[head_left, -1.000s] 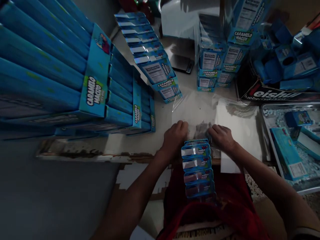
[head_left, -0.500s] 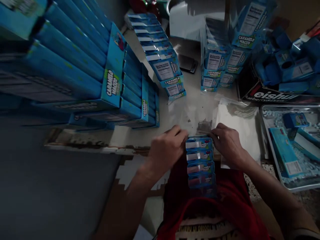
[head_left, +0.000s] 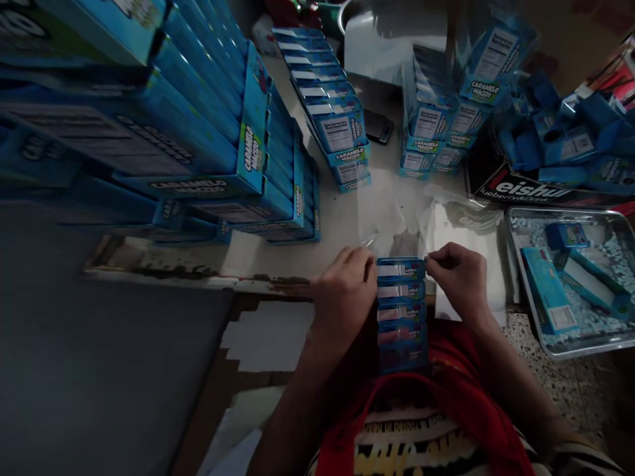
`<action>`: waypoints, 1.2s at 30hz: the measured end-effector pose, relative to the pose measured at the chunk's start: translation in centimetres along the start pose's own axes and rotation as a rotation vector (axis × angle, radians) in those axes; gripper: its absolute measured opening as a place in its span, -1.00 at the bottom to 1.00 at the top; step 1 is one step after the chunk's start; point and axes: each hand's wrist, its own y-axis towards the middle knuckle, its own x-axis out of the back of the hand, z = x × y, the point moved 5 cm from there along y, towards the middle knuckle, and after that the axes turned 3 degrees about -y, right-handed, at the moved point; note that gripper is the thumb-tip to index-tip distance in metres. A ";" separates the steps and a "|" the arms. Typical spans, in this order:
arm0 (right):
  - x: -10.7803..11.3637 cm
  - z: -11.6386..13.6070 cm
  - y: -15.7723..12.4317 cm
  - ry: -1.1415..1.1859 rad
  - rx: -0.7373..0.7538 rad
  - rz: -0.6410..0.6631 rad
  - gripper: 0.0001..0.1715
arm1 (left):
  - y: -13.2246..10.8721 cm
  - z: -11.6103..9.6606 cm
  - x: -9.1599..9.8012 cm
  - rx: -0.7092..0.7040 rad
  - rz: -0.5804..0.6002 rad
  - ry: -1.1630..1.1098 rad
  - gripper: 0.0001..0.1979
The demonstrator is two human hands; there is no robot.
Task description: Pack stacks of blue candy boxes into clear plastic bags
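Observation:
A row of blue candy boxes [head_left: 401, 313] lies in front of my body at the table's edge, its far end between my hands. Clear plastic [head_left: 391, 221], which looks like a bag, spreads over the table from that far end. My left hand [head_left: 346, 281] is closed at the left side of the row, its curled fingers on the plastic by the corner. At the opposite corner my right hand [head_left: 459, 277] pinches the edge of the same plastic between thumb and forefinger. Exactly how the left fingertips grip is hidden.
Tall stacks of blue boxes [head_left: 208, 139] rise at the left. Another row [head_left: 342, 129] and wrapped stacks [head_left: 429, 125] stand behind, with a small dark scale [head_left: 378, 125] between. At right are a black carton [head_left: 526, 182] of blue boxes and a metal tray [head_left: 546, 350].
My left hand has settled against the row's left corner, and the right fingers have tightened into a pinch. The view has shifted slightly, and the plastic beyond the row appears more stretched out.

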 end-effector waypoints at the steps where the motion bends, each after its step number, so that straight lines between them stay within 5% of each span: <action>1: 0.1 0.3 -0.3 -0.035 0.062 -0.026 -0.84 | -0.4 0.3 -0.2 -0.022 -0.023 -0.024 -0.78; 4: 0.3 1.3 -1.9 -0.211 0.337 -0.128 -0.74 | -2.0 1.4 -0.5 -0.029 -0.167 -0.028 -0.84; 8: -0.2 0.3 -4.2 -0.293 0.638 -0.190 -0.88 | -4.8 1.7 -0.5 -0.127 -0.362 -0.069 -0.89; 12: -1.3 -1.8 -4.7 -0.262 0.683 -0.172 -0.87 | -7.5 2.0 -1.1 -0.312 -0.403 -0.146 -0.58; 15: -2.0 -2.4 -4.7 -0.202 0.709 -0.202 -0.82 | -8.3 2.7 -2.3 -0.380 -0.460 -0.154 -0.65; 18: -2.5 -2.2 -4.4 -0.131 0.730 -0.203 -0.77 | -7.1 4.1 -3.8 -0.137 -0.517 -0.198 -0.79; 20: -2.8 -2.3 -4.1 -0.101 0.717 -0.179 -0.76 | -6.1 4.8 -4.7 0.062 -0.479 -0.221 -0.85; 22: -2.9 -2.5 -3.9 -0.074 0.690 -0.149 -0.78 | -5.6 4.6 -5.1 0.103 -0.387 -0.222 -0.85; 26: -2.3 -3.3 -5.1 -0.016 0.711 -0.051 -0.85 | -7.2 3.3 -4.4 -0.100 -0.219 -0.348 -0.83; 32: 0.0 -4.3 -9.9 -0.047 0.782 0.107 -0.91 | -10.6 2.2 -3.0 -0.158 0.041 -0.442 -0.73; 36: 1.6 -4.6 -11.7 -0.018 0.728 0.087 -0.92 | -11.3 0.2 -1.7 -0.272 0.041 -0.372 -0.69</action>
